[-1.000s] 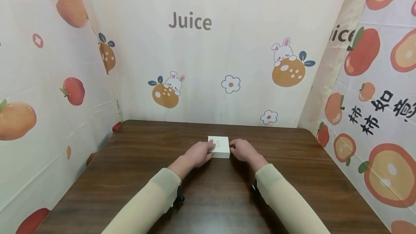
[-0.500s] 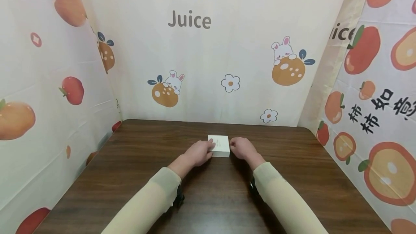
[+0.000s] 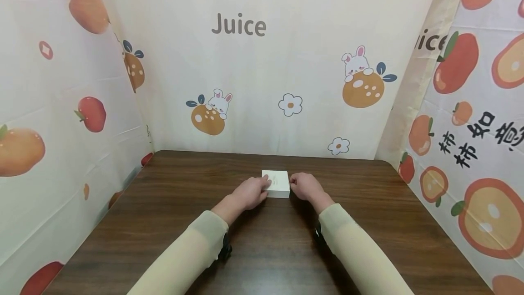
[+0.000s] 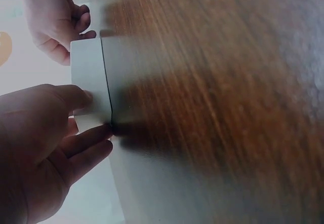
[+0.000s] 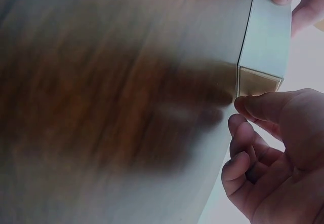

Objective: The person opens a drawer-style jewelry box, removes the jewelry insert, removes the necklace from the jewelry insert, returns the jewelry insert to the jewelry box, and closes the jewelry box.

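Note:
A small white box (image 3: 279, 181) with faint print on its lid lies flat on the brown wooden table (image 3: 196, 167). At its left end my left hand (image 3: 248, 192) grips it, thumb on the near side, as the left wrist view shows, with other fingers around the end. My right hand (image 3: 305, 186) is at the opposite end, fingers curled. The right wrist view shows a tan inner face (image 5: 258, 83) inside the white sleeve there; my right thumb and forefinger pinch at its edge, the exact grip hidden behind the thumb.
Fruit-printed cloth (image 3: 254, 67) hangs behind the table and along both sides. The table's far edge lies just beyond the box. Pale sleeves (image 3: 184, 254) with dark wrist straps cover both forearms.
Both hands keep their places at the two ends of the box. The right hand has shifted very slightly; the head view has tilted a little.

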Action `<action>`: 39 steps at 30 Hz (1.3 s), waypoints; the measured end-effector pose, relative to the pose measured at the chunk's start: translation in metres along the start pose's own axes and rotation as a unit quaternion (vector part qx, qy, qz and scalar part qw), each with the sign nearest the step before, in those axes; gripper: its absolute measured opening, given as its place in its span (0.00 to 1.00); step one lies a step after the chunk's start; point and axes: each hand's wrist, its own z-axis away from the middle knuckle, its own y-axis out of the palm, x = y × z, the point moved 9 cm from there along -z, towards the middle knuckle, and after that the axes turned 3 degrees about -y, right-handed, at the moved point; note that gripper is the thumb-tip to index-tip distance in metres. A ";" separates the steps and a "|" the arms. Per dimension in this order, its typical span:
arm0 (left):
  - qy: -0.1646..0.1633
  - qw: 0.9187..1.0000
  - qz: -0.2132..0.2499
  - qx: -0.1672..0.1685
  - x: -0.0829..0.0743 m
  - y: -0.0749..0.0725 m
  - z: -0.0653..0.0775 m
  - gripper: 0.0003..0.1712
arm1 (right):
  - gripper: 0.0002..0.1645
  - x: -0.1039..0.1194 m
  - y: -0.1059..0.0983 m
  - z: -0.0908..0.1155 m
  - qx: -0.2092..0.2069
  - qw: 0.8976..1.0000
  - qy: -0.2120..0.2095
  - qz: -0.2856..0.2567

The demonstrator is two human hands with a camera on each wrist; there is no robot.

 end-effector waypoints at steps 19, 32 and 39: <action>-0.003 1.000 0.005 0.000 0.001 0.000 0.000 0.27 | 0.11 -0.010 0.000 0.002 -0.002 1.000 0.008 -0.005; -0.002 1.000 0.003 -0.002 0.000 0.001 0.001 0.27 | 0.11 -0.016 -0.001 0.004 -0.006 1.000 0.010 -0.013; 0.003 1.000 0.008 -0.005 0.000 0.001 0.001 0.26 | 0.11 -0.019 -0.001 0.006 -0.001 1.000 0.019 -0.020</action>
